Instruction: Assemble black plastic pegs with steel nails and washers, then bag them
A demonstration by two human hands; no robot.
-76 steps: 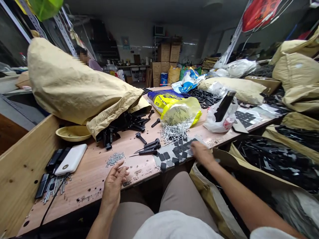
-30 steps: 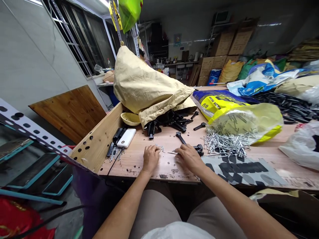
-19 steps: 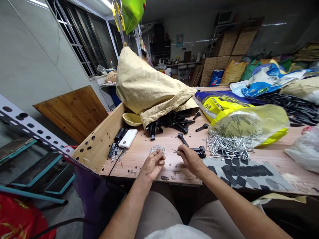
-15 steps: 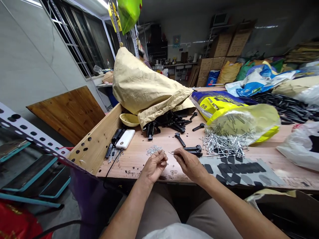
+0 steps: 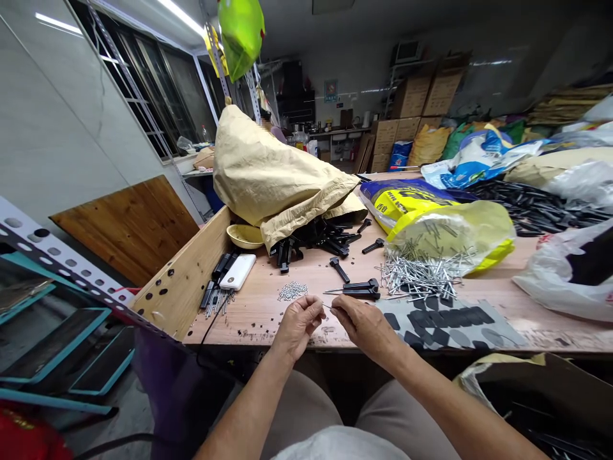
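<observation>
Low over the table's front part, my right hand (image 5: 366,321) pinches a thin metal rod (image 5: 327,306). The rod bridges the small gap to my left hand (image 5: 301,321), whose thumb and fingertips are closed together near its end. Whatever sits in the left fingertips is too small to make out. Just behind the left hand lies a little heap of small metal nuts or rings (image 5: 293,291). Black plastic pieces (image 5: 361,290) lie behind the right hand, with a metal rod pointing left from them. Another black piece (image 5: 340,271) rests farther back.
Metal rods (image 5: 421,275) spill from a yellow bag (image 5: 483,223) on the right. A grey sheet (image 5: 502,322) carries black pads. A beige cloth sack (image 5: 278,172) partly covers more black pieces. A white power bank (image 5: 238,272) lies beside the wooden side board (image 5: 191,275).
My hands have come closer together, and the rod in my right fingers now reaches the left fingertips. The whole view has shifted slightly.
</observation>
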